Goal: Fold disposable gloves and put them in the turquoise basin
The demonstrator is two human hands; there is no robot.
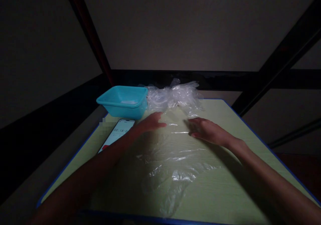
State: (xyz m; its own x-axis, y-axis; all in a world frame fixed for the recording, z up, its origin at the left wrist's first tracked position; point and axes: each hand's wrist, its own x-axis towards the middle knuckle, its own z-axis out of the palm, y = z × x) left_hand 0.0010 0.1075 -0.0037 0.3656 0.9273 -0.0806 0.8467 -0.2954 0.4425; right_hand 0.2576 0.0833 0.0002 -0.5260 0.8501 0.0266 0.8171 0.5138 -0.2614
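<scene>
A thin, clear plastic bag [175, 158] lies spread and wrinkled on the table, its narrow end toward the front edge. My left hand [152, 122] is over the left side of its far part, thumb and fingers apart. Across from it, my right hand [207, 130] hovers or rests at the right side, with fingers stretched out and the thumb separate. Neither hand appears to grip the plastic; whether the fingertips touch it I cannot tell. Beyond both hands sits a crumpled heap of clear plastic bags [184, 96].
A turquoise basin [125, 111] stands at the table's far left, with something pale inside. In front of it lies a phone [116, 133] showing a timer, partly covered by my left forearm. The pale yellow-green table [225, 118] has a blue edge. A dark wall rises behind.
</scene>
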